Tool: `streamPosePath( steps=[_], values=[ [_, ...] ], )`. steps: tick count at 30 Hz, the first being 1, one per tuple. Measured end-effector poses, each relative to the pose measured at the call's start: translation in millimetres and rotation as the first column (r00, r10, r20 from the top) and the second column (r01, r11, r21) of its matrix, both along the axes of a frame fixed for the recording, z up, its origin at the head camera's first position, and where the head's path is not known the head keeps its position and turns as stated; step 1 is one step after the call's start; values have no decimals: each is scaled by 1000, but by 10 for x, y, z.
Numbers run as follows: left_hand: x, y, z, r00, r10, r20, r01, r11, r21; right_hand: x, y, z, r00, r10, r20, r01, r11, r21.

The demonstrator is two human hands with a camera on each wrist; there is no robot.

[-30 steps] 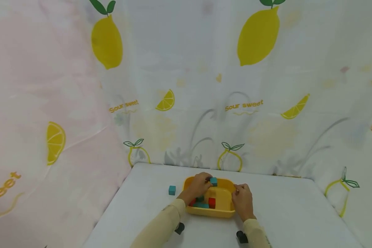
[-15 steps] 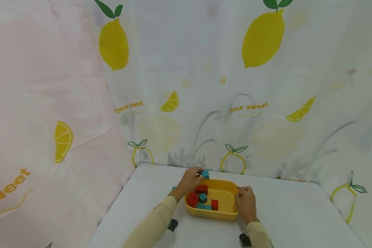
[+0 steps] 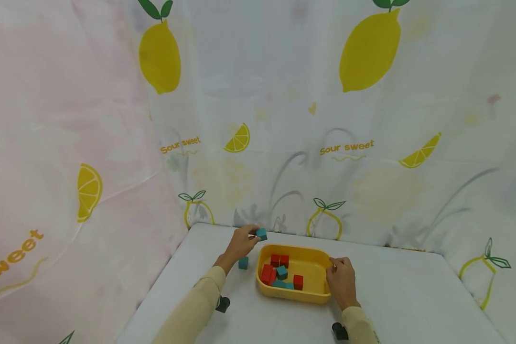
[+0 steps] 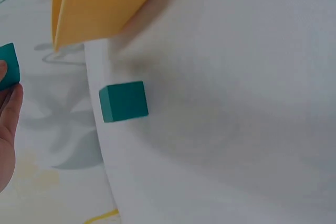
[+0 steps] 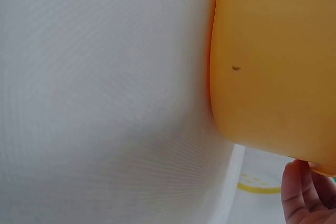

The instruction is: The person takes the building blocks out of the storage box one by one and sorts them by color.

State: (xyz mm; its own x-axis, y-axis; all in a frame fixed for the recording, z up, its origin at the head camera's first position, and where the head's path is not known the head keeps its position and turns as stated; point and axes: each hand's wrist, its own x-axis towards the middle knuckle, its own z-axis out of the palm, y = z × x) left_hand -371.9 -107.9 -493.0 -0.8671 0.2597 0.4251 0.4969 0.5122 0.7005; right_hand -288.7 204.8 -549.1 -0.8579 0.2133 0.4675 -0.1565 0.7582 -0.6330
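Note:
My left hand (image 3: 240,244) pinches a teal cube (image 3: 262,234) between thumb and fingers, up beyond the back left corner of a yellow tray (image 3: 292,297). In the left wrist view, part of that held cube (image 4: 8,66) shows at the left edge. My right hand (image 3: 342,281) grips the tray's right rim; in the right wrist view its fingers (image 5: 294,190) are at the rim of the tray's outer wall (image 5: 273,77). Red blocks (image 3: 267,274) and teal blocks (image 3: 281,272) lie in the tray, mostly on its left side.
A second teal cube (image 3: 243,263) lies on the white table (image 3: 395,296) left of the tray, below my left forearm. Behind the table hangs a lemon-print cloth (image 3: 266,191). A black wrist device (image 3: 222,304) sits under my left sleeve.
My left hand has lifted the teal cube from over the tray and carried it left, past the tray's back left corner. The right hand stays at the right rim.

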Motion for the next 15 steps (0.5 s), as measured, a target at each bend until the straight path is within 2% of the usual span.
streamPosePath(
  steps=[10,15],
  values=[
    [-55,-483,-204,994,106,-3,-106,994,1,-22,5,-19,1000,0,2,0,1000,-10],
    [-55,-667,-287,992,129,12,-129,992,-14,-27,5,-20,1000,-8,-3,8,1000,-1]
  ],
)
